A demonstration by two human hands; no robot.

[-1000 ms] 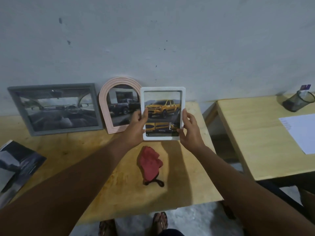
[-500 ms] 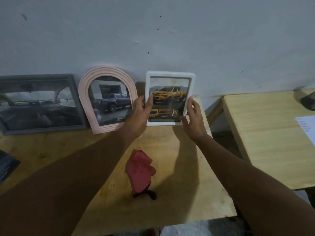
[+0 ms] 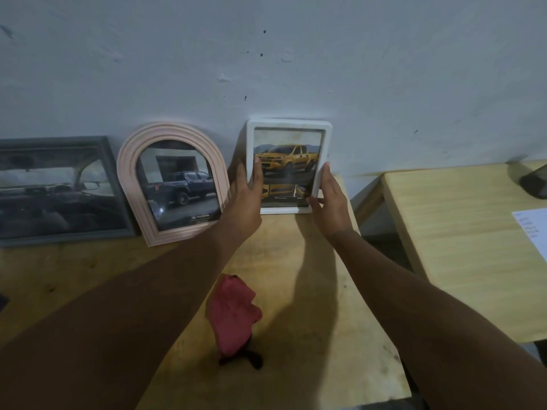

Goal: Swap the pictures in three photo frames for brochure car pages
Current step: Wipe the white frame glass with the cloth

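By the wall (image 3: 384,69), white frame (image 3: 288,124), yellow pickup page (image 3: 285,162), in grip of left hand (image 3: 242,199), right hand (image 3: 331,199)

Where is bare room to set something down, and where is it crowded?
Free: wood in front of the grey frame, left of the red cloth; the side table left of the paper. Crowded: along the wall, the pink arched frame beside the white frame, gripped by left hand and right hand.
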